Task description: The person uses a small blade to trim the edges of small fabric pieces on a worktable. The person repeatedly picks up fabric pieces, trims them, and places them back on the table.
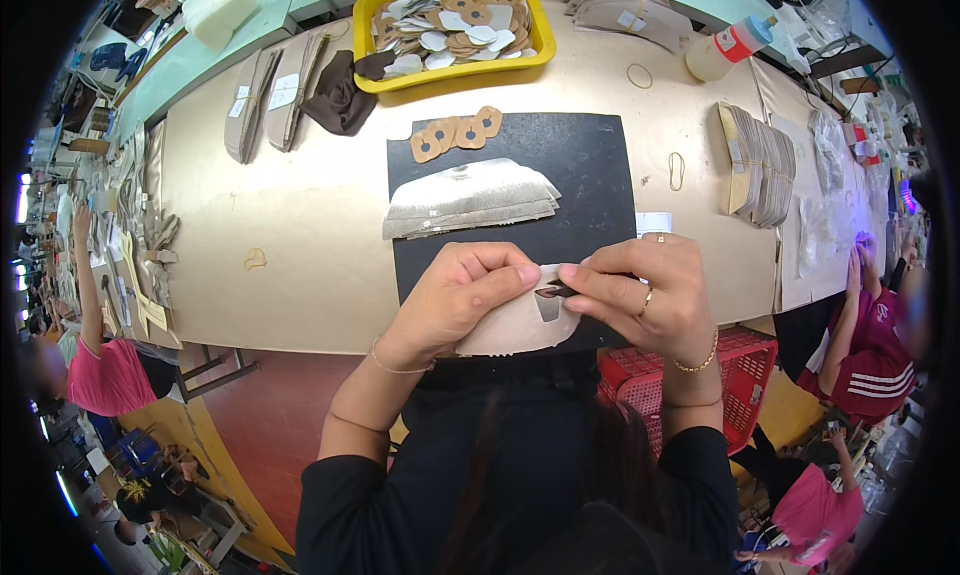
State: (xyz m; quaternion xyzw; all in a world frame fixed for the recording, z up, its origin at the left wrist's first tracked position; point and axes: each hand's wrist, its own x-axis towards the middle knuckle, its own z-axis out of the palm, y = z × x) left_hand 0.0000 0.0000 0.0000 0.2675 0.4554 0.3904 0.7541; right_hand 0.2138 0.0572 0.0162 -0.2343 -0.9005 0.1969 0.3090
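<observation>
Over black mat (600, 165): both hands' fingers (520, 275) pinch beige cutout piece (515, 327).

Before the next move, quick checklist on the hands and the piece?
1. Left hand grips the grey piece: ok.
2. Right hand pinches at the piece's cutout: ok.
3. Piece held over the black mat: ok.
4. Grey stack on the mat, apart from both hands: ok.
5. Tan patches at the mat's far edge, within sight: ok.
6. What the right fingertips hold at the cutout: cannot tell.
</observation>
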